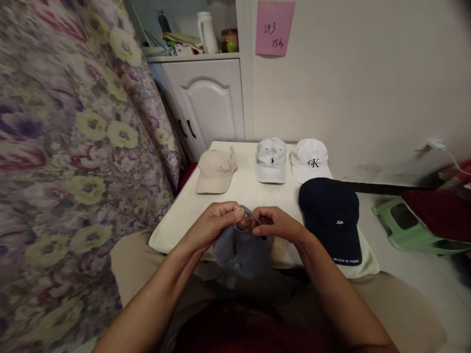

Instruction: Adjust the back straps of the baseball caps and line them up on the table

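My left hand and my right hand are both closed on a grey-blue cap, pinching its strap or rear edge between thumbs and fingers over the near edge of a small cream table. The cap hangs down toward my lap. On the table lie a beige cap at the left, a pale white cap with a small blue logo in the middle, a white cap with black letters at the right, and a navy cap at the near right.
A floral curtain or cover fills the left side. A white cabinet stands behind the table, with a jug and jars on top. A pink note sticks to the wall. A green plastic stool lies on the floor at right.
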Demonstrator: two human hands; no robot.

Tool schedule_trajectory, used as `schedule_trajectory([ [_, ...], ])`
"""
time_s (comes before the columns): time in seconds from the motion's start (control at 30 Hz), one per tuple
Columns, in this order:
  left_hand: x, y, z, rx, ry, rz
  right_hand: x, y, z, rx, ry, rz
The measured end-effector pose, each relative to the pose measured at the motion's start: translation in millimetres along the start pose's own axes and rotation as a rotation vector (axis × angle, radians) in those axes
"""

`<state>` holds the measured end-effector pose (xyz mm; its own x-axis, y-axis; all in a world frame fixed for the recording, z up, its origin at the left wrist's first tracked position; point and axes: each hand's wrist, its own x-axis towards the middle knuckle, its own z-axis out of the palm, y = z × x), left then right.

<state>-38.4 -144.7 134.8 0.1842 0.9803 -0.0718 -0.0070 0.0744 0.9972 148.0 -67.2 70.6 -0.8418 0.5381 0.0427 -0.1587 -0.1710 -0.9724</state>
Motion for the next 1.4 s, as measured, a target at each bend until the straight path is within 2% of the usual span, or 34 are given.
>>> schedule_trajectory([
  [0.17,-2.9,1.1,-4.9,-0.13,0.023,-0.082,-4.1,-2.3,-3.2,0.136,-0.087,0.003],
  [0.27,-3.5,-1.6,-7.2,-0.134,0.035,-0.105,-7.2,-0.6,-9.0,0.253,-0.183,0.002],
  [0.37,-4.6,-2.6,-8.1,-0.106,-0.003,-0.09,-8.7,2.7,-14.7,0.322,-0.24,-0.037],
  [0.53,-8.0,-4.3,-9.4,-0.048,-0.115,-0.13,-8.7,3.2,-18.0,0.351,-0.15,-0.1],
  [0.77,-8.0,-7.7,-9.9,-0.113,-0.134,-0.199,-7.5,2.8,-18.8,0.392,-0.11,-0.064],
  [1.03,0.6,-11.0,-5.7,-0.024,-0.218,-0.149,-4.5,6.3,-16.4,0.408,-0.105,-0.022],
  [1.23,3.6,-17.7,-5.9,-0.074,-0.173,-0.237,-4.6,8.8,-18.1,0.431,-0.084,0.004],
  [1.4,4.6,-22.4,-11.5,-0.132,-0.234,-0.155,-3.5,6.8,-16.3,0.445,-0.052,-0.026],
])
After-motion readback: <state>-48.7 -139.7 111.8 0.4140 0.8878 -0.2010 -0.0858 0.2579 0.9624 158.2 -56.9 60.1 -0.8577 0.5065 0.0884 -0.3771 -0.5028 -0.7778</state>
